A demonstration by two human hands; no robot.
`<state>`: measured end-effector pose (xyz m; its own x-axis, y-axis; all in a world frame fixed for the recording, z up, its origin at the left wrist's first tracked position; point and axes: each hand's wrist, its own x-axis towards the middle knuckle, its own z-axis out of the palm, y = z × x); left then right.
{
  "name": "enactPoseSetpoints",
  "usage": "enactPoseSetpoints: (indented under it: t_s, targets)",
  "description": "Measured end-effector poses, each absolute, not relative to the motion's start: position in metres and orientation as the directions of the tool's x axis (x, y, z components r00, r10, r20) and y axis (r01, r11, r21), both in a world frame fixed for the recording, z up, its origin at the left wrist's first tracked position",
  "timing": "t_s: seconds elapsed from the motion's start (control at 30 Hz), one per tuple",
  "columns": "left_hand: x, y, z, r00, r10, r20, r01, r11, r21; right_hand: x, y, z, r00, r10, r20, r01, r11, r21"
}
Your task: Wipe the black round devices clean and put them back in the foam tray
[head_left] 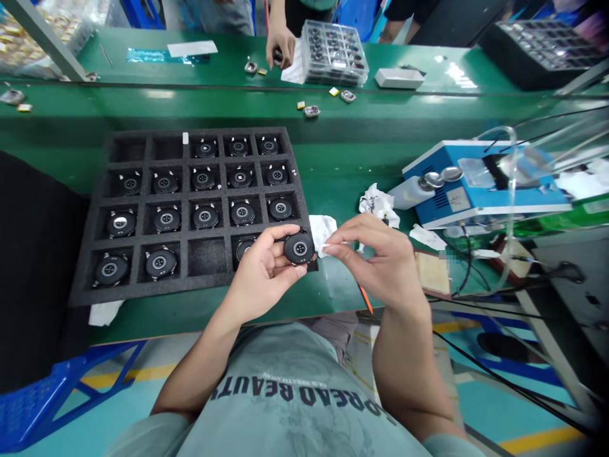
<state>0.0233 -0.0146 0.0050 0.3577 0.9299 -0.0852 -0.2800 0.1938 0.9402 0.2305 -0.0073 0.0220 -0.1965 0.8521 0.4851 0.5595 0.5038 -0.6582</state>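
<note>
Between the fingers and thumb of my left hand (264, 273) is a round black watch body (299, 248), its sensor side facing up. My right hand (380, 260) pinches a thin white stick (328, 247) just right of the watch, its tip pointing toward it. Behind and left of my left hand lies a black foam tray (200, 244) with square compartments, most of them holding similar watch bodies (166, 219). Two compartments at the back left and one in the front row hold no watch. A white tissue (322, 230) lies behind the stick.
On the right stand a blue machine (485, 184) and a bottle (409, 192), with crumpled tissue (379, 203) beside them. An orange-tipped tool (365, 299) lies under my right hand. Across the bench, another person's hand (280, 44) is near a clear compartment box (335, 54). Cables hang at the right.
</note>
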Motion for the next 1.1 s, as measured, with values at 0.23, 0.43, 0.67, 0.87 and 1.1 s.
enactPoseSetpoints:
  t_s: [0.23, 0.43, 0.67, 0.87, 1.1]
  targets:
    - [0.021, -0.012, 0.002, 0.365, 0.924, -0.111, -0.275, 0.221, 0.936, 0.209, -0.002, 0.022, -0.362, 0.767, 0.529, 0.484, 0.64, -0.597]
    - [0.02, -0.011, 0.004, 0.357, 0.926, -0.123, -0.317, 0.244, 0.916, 0.24, 0.002, 0.022, -0.199, 0.835, 0.513, 0.597, 0.518, -0.612]
    - [0.019, -0.011, 0.004, 0.364, 0.92, -0.144, -0.292, 0.26, 0.92, 0.215, -0.003, 0.029, -0.351, 0.783, 0.513, 0.44, 0.621, -0.648]
    - [0.021, -0.013, 0.001, 0.32, 0.942, -0.1, -0.298, 0.2, 0.933, 0.219, 0.002, 0.027, -0.403, 0.776, 0.485, 0.563, 0.628, -0.538]
    - [0.022, -0.011, 0.005, 0.31, 0.947, -0.087, -0.292, 0.182, 0.939, 0.307, 0.019, 0.011, -0.012, 0.844, 0.536, 0.77, 0.35, -0.534]
